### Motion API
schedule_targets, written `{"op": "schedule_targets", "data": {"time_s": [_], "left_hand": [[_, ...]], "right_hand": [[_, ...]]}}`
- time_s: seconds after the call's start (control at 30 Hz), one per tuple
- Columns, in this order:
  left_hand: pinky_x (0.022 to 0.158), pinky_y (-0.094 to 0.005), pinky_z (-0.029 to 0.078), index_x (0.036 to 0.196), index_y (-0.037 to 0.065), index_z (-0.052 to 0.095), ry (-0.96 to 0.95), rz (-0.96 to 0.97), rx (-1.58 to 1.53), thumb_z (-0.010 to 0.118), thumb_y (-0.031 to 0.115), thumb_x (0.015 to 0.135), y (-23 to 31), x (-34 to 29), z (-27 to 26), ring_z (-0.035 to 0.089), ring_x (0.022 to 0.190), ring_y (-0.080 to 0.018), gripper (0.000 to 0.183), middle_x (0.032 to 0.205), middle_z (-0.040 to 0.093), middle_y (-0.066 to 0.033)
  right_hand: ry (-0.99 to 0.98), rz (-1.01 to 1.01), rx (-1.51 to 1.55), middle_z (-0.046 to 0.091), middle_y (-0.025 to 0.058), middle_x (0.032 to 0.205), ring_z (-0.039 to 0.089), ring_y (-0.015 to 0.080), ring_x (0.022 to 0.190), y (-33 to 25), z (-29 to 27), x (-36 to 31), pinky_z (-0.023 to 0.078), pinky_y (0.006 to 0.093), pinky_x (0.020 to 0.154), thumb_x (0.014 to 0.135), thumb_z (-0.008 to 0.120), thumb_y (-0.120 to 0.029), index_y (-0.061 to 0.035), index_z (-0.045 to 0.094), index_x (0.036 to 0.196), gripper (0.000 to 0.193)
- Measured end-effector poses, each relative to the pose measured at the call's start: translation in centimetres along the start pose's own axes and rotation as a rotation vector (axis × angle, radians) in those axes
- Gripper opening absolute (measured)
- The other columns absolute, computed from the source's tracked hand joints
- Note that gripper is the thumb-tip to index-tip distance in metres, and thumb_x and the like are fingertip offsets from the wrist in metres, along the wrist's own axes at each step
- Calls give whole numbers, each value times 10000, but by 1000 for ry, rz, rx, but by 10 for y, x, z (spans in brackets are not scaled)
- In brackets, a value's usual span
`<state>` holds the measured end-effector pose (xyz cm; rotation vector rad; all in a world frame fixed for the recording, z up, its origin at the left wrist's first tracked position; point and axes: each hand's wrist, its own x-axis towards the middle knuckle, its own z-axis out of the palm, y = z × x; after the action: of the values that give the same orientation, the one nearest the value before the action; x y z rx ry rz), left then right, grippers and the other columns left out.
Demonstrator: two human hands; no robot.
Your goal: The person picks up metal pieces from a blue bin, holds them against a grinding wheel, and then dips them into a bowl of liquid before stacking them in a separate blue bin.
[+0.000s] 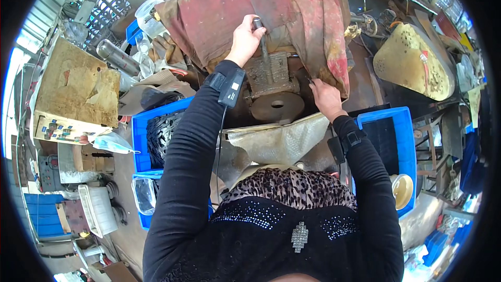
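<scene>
My left hand point(245, 40) is closed round the dark knob at the top of an upright metal lever point(265, 55). The lever rises from a worn metal block point(280, 68) on a machine. In front of the block lies a round metal disc point(284, 108) with a hole in its middle. My right hand point(327, 99) is at the right of the disc, beside the hanging cloth. Its fingers are pinched together, and a small dark tip shows at them; what it belongs to I cannot make out. A stained red cloth point(245, 0) drapes over the machine behind.
A blue bin point(136, 143) of dark flat pieces stands left, and another blue bin point(407, 141) right. A translucent sheet point(282, 143) hangs between me and the machine. A control box point(57, 131) with buttons is farther left. Gloves point(166, 49) lie behind it.
</scene>
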<state>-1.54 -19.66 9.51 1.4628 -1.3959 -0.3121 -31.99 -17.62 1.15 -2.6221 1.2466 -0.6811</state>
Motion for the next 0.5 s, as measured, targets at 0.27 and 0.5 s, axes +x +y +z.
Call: {"op": "schedule_targets", "data": {"time_s": [0.27,0.5], "left_hand": [[742,-329,529,1196,49,570,0,-69,45,712,101,848,8,7,-9,666,791,-218,379,846,680,-121],[722,-333,541,1161,32,626,-25,-132,67,686,121,870,0,-54,-43,686,767,-213,311,854,700,-128]], "right_hand": [[-26,46,13,676,180,792,654,396,756,0,1,2,517,501,664,963,548,-267,-87,594,985,187],[-159,83,-38,671,199,804,649,410,768,7,3,2,509,517,671,973,535,-290,-80,593,976,218]]}}
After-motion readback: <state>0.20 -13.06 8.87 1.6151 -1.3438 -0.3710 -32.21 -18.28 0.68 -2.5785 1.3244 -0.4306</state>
